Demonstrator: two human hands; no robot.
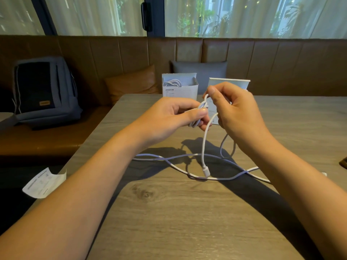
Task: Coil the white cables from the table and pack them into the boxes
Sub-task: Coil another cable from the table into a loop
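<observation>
Hands meet above the middle of a wooden table, both forearms reaching in from the bottom corners. The left hand is closed, thumb and fingers pinching a small bundle of loops of a white cable. The right hand is raised just beside it, fingers curled, thumb and forefinger pinching a strand of the same cable. From the hands a length hangs down, ending in a white plug that rests on the table, while the rest of the cable lies in loose crossing curves on the wood below the hands. Behind the hands stand two open white boxes: the left box already holds a coiled cable, and the right box is mostly hidden by the right hand.
</observation>
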